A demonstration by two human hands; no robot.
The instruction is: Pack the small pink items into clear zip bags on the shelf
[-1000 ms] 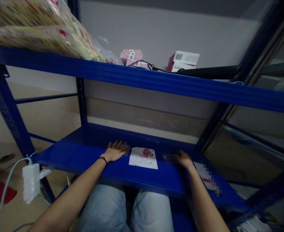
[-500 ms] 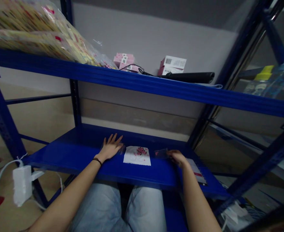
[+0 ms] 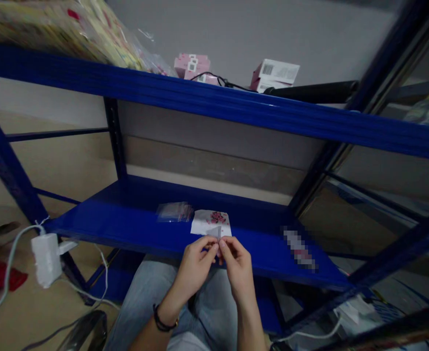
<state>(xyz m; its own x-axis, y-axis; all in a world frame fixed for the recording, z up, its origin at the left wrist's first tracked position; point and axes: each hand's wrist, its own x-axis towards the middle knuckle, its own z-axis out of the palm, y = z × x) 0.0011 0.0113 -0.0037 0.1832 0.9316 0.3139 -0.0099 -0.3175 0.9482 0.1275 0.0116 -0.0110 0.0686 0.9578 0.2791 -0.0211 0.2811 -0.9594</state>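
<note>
My left hand (image 3: 196, 263) and my right hand (image 3: 238, 265) meet in front of the shelf, fingertips pinching a small clear plastic bag (image 3: 215, 233). One corner of the bag rises against a white paper sheet (image 3: 203, 225). On that sheet lies a heap of small pink beads (image 3: 218, 217). Several clear plastic bags (image 3: 174, 212) lie stacked to the left of the paper, out of reach of my fingers. A dark bracelet circles my left wrist.
The paper and bags rest on a blue steel shelf (image 3: 126, 229). A blurred label (image 3: 298, 248) lies on it to the right. Above runs a blue shelf beam (image 3: 200, 95) holding pink boxes, a white box and a black rod. A white power adapter (image 3: 46, 260) hangs at left.
My hands have come from opposite sides of the paper to meet in front of it, now pinching the small bag. The view has tilted slightly.
</note>
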